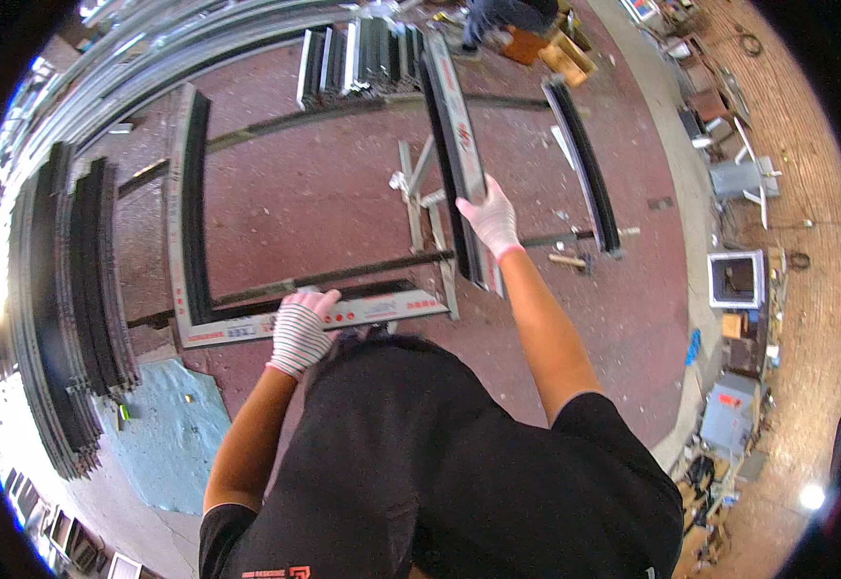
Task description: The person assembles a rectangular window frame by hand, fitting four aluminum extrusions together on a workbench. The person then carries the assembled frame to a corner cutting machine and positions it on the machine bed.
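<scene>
My left hand [303, 333], in a striped knit glove, is closed over the near bar [382, 310] of an L-shaped metal frame, a silver and black profile with printed film. The frame's left bar [182, 207] runs away from me and meets the near bar at a corner. My right hand [491, 218], gloved too, grips a long silver and black metal profile [456, 116] near its lower part. That profile is tilted, its near end close to the right end of the near bar. Another dark profile [584, 169] lies to the right. The fingers' undersides are hidden.
Dark support rails [333, 114] cross beneath the frame. Stacked profiles stand at left [92, 270] and at the back [372, 58]. A hammer [570, 261] lies on the right. A blue sheet [165, 434] covers floor at lower left. Another person [507, 17] is at the far edge.
</scene>
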{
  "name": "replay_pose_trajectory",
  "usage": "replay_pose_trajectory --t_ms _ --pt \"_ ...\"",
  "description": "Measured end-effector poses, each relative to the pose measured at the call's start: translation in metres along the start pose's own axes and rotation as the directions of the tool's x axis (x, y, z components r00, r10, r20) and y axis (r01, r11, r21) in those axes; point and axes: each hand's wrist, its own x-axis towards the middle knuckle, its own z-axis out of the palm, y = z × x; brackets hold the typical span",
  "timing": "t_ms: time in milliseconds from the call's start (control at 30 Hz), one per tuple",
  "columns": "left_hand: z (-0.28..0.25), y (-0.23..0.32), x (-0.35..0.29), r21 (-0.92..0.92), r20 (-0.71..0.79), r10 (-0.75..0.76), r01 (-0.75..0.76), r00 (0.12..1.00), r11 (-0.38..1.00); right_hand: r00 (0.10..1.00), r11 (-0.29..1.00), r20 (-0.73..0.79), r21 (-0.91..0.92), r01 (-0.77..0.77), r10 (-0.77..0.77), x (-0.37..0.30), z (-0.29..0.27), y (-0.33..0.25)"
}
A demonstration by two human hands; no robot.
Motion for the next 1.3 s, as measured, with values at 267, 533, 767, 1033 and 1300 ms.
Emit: replay_pose_trajectory --t_ms 267,533,767,1033,1300 --pt "0.024 -0.009 -0.009 0.009 -0.114 0.05 -0.049 0.992 0.999 1.0 0.957 0.028 -0.291 0.005 0.003 0.039 0.038 -0.004" --pt "0.025 -0.01 -0.01 0.038 -0.047 0.005 -0.003 0.999 0.999 0.999 0.939 0.028 -0.343 0.039 -0.032 0.049 0.064 -0.037" --pt "0.026 -0.008 -0.007 0.024 0.006 -0.036 0.036 0.999 0.999 0.993 0.969 0.114 -0.238 0.063 -0.036 0.046 0.081 -0.052" --pt "0.031 -0.009 -0.003 -0.007 -0.004 -0.045 0.045 0.999 0.999 0.995 0.981 0.077 -0.175 0.078 -0.065 0.036 0.085 -0.068" --pt "0.028 -0.008 -0.002 -0.002 0.01 -0.043 0.043 0.999 0.999 0.994 0.98 0.087 -0.182 0.081 -0.066 0.046 0.091 -0.051"
